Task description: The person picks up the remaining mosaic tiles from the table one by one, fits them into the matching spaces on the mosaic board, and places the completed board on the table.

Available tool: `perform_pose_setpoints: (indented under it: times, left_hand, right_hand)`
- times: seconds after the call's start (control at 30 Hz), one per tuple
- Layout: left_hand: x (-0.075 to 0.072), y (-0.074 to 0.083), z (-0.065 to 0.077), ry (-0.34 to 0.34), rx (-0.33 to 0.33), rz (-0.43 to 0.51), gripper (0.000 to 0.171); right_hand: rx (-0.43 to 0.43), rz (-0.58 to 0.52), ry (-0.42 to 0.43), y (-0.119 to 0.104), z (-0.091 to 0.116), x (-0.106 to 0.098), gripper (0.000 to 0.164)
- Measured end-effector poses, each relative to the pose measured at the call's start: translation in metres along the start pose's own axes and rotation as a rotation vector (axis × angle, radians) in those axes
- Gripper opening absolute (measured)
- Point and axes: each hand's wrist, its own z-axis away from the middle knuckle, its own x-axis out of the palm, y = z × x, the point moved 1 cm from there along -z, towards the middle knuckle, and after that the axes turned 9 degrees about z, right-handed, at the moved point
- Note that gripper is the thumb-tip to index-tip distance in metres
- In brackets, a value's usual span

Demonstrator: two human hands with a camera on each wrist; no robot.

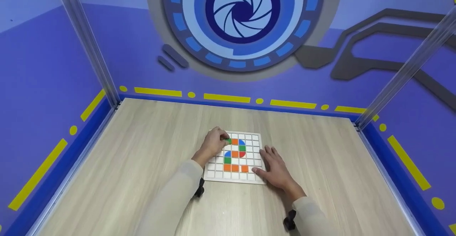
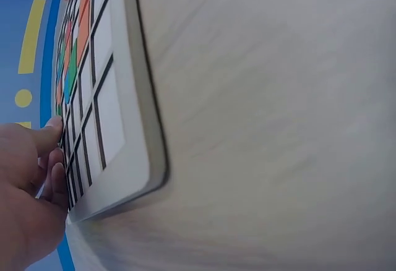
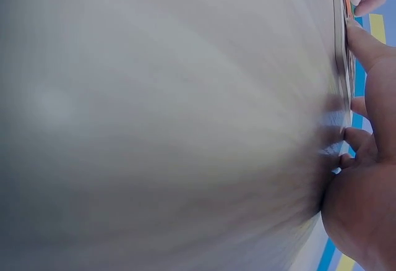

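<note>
A white square board (image 1: 235, 182) with a grid of cells lies on the table. Coloured tiles in it form a figure like a 2: an orange tile (image 1: 234, 141) and a blue rounded tile (image 1: 242, 142) at the top, a red rounded tile (image 1: 242, 154) mid-way, orange ones along the bottom. At the figure's upper left end, my left hand (image 1: 213, 142) pinches a green tile (image 1: 228, 141) between thumb and finger, partly hiding it. My right hand (image 1: 275, 167) rests along the board's right edge, fingers spread, thumb over its lower right cells.
The board stands on a wood-grain table (image 1: 156, 132). Blue-purple walls (image 1: 135, 51) with yellow dashes enclose the back and sides. Metal posts (image 1: 89, 43) rise at the back corners. Dark straps (image 1: 290, 220) show at both wrists.
</note>
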Motion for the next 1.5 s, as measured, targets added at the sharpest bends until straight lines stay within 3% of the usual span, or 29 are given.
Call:
perform_pose_setpoints:
  times: [0.2, 0.43, 0.77, 0.9, 1.07, 1.3, 1.5]
  left_hand:
    - [-0.001, -0.002, 0.001, 0.024, -0.065, 0.061, 0.014]
    - [-0.001, -0.004, 0.000, -0.001, -0.094, 0.094, 0.014]
    - [0.002, -0.007, -0.005, 0.000, -0.084, 0.063, 0.016]
    - [0.005, -0.008, -0.007, 0.006, -0.101, 0.054, 0.010]
    - [0.008, -0.009, -0.005, -0.041, -0.125, 0.018, 0.003]
    - [0.003, 0.000, -0.006, -0.053, -0.083, -0.016, 0.003]
    - [0.000, 0.003, -0.001, -0.085, -0.046, -0.093, 0.007]
  right_hand:
    - [-0.003, -0.006, -0.003, 0.000, -0.002, 0.003, 0.087]
    - [0.023, 0.000, -0.011, 0.000, -0.004, 0.006, 0.089]
    - [0.026, -0.015, -0.013, 0.003, -0.006, 0.009, 0.089]
    - [0.014, -0.008, -0.012, 0.005, -0.007, 0.007, 0.088]
    - [0.023, 0.008, -0.037, 0.008, -0.002, 0.006, 0.088]
    - [0.002, 0.011, -0.012, 0.008, -0.008, 0.002, 0.089]
    - [-0.003, 0.013, -0.040, 0.010, -0.007, 0.003, 0.090]
